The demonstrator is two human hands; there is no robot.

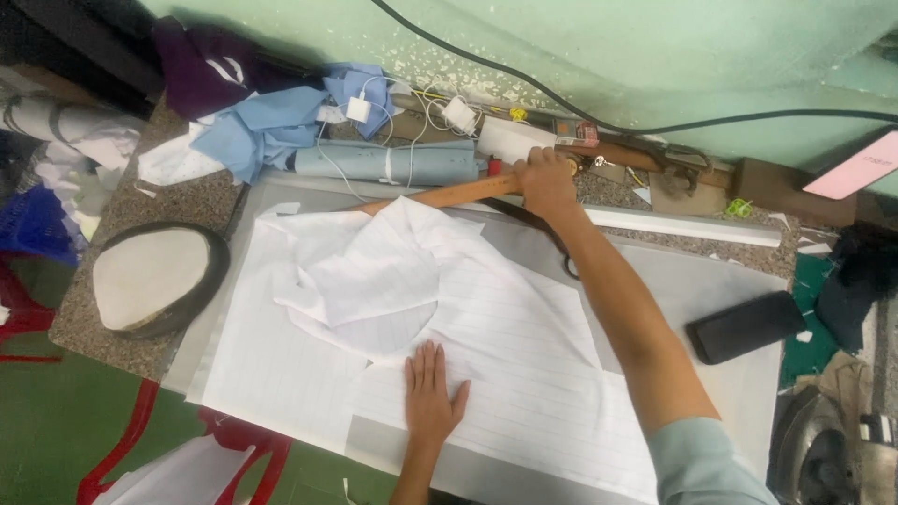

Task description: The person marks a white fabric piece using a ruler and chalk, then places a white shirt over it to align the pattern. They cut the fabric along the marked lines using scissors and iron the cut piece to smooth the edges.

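Left hand (432, 397) flat, fingers spread, pinning white striped fabric (505, 374); right hand (545, 180) clamped on wooden stick (449, 194) at far edge.
Cloth spread on grey table (739, 393), upper layers (365, 271) bunched, not smoothed. Nearby: black case (745, 326), blue fabric (267, 126), chargers (449, 114), oval pad (154, 278).

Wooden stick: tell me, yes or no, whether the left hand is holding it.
No. The left hand lies flat on the white fabric; the right hand grips the wooden stick.
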